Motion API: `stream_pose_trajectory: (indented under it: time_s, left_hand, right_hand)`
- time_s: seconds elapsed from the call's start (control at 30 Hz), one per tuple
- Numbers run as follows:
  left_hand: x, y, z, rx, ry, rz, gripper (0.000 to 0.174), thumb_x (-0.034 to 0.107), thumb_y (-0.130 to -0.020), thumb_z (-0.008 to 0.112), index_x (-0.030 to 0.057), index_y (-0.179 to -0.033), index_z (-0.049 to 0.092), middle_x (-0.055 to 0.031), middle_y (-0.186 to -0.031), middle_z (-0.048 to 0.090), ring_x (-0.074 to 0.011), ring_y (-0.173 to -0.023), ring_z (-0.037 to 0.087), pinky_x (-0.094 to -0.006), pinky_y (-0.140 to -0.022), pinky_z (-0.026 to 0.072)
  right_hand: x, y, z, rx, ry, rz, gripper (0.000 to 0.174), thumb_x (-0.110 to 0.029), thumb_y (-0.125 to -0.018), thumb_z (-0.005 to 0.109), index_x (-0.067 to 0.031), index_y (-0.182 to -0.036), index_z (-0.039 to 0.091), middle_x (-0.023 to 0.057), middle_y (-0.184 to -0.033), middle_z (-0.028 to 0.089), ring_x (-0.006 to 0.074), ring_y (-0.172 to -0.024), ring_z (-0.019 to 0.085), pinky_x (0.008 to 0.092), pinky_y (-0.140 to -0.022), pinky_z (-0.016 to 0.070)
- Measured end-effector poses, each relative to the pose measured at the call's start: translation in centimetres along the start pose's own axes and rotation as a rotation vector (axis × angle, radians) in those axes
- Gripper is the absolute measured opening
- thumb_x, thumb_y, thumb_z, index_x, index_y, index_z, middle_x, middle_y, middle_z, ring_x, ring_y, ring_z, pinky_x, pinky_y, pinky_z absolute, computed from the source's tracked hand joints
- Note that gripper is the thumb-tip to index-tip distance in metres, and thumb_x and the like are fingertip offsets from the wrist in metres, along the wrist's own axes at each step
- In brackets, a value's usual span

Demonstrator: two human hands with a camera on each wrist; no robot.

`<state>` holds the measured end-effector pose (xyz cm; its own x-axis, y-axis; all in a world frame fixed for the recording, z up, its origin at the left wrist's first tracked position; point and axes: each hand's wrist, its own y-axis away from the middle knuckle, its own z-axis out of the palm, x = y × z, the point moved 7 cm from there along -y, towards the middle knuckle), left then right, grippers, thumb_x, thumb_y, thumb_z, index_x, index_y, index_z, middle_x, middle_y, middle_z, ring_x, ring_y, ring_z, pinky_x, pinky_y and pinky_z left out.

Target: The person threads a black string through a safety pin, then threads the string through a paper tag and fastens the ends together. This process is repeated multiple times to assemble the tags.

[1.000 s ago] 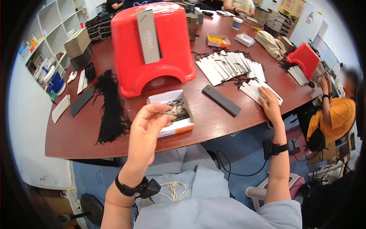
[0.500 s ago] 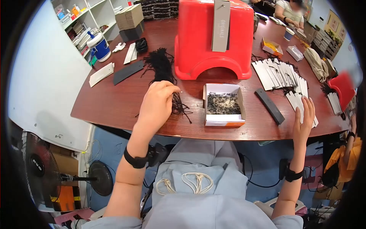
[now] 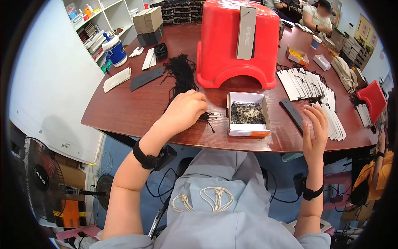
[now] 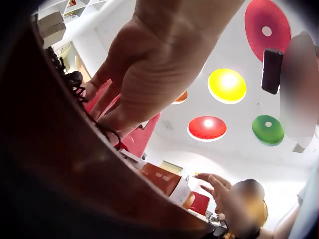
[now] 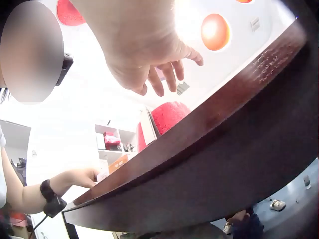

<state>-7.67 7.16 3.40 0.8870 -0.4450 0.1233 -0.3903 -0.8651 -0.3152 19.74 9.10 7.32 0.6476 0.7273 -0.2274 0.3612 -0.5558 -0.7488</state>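
Reaching down onto the lower part of a bundle of black cords (image 3: 180,76) is my left hand (image 3: 186,110); in the left wrist view this hand (image 4: 154,69) has its fingers apart, with thin cords by their tips. Whether a cord is between them is hidden. My right hand (image 3: 316,135) is raised with bent, spread fingers and holds nothing, between a dark grey strip (image 3: 291,115) and a fan of white tags (image 3: 331,122). In the right wrist view the hand (image 5: 144,55) hangs above the table. An open box (image 3: 248,130) of small black pieces lies between the hands.
A red stool (image 3: 236,70) with a grey ORIGINALS tag (image 3: 246,35) stands behind the box. More white tags (image 3: 296,85) lie right of it. At the left are white tags (image 3: 117,80), a dark tag (image 3: 146,78) and a blue jug (image 3: 115,52).
My left hand has moved from above the box to the black cords. My right hand has lifted off the white tags and shifted left. The head view has swung left.
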Motion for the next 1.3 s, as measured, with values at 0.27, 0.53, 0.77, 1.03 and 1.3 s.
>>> stream_pose_trajectory:
  time_s: [0.27,0.53,0.77,1.03,1.3]
  left_hand:
    - [0.8,0.8,-3.1,0.291,0.301,-0.139,0.004,0.004,-0.068,0.056,0.0040,-0.072,0.057,-0.0040,-0.090,0.057,-0.0165,-0.082,0.052,-0.0273,-0.064,0.0428]
    - [5.4,-0.7,-6.1,0.482,0.895,-0.090,0.004,-0.005,-0.071,0.053,-0.0018,-0.073,0.053,-0.0113,-0.099,0.053,-0.0113,-0.080,0.052,-0.0201,-0.063,0.0438]
    - [7.3,-4.0,-6.5,0.495,1.037,-0.019,0.009,-0.006,-0.073,0.053,-0.0019,-0.080,0.056,-0.0105,-0.100,0.052,-0.0074,-0.077,0.053,-0.0179,-0.061,0.0445]
    - [7.3,-3.4,-6.2,0.503,0.887,-0.075,0.010,-0.006,-0.069,0.056,0.0007,-0.077,0.058,-0.0082,-0.096,0.054,-0.0027,-0.067,0.051,-0.0146,-0.051,0.0403]
    - [9.7,-2.0,-8.2,0.783,0.130,0.104,0.014,-0.004,-0.059,0.061,0.0019,-0.071,0.057,-0.0083,-0.091,0.056,-0.0204,-0.075,0.052,-0.0282,-0.059,0.0425]
  right_hand:
    - [-0.7,0.4,-0.1,-0.004,-0.082,0.017,0.018,-0.006,-0.076,0.051,0.0012,-0.092,0.055,0.0125,-0.098,0.053,0.0288,-0.100,0.046,0.0361,-0.086,0.0343]
    - [-4.3,-0.6,0.8,-0.011,-0.182,-0.063,0.020,0.001,-0.071,0.054,-0.0005,-0.090,0.056,0.0122,-0.093,0.055,0.0271,-0.093,0.049,0.0340,-0.080,0.0380]
    - [-7.7,1.2,6.9,-0.618,-1.417,0.631,0.027,-0.020,-0.084,0.047,0.0028,-0.097,0.055,0.0039,-0.072,0.055,0.0041,-0.050,0.039,0.0162,-0.046,0.0306]
    - [-9.9,1.4,8.0,-0.708,-1.924,0.763,0.038,-0.019,-0.083,0.046,0.0016,-0.115,0.040,0.0054,-0.076,0.056,0.0028,-0.049,0.035,0.0152,-0.042,0.0267]
    - [-4.3,4.7,5.0,0.175,-1.396,0.842,0.032,-0.027,-0.086,0.038,-0.0033,-0.108,0.044,0.0029,-0.068,0.048,0.0043,-0.045,0.033,0.0154,-0.042,0.0257]
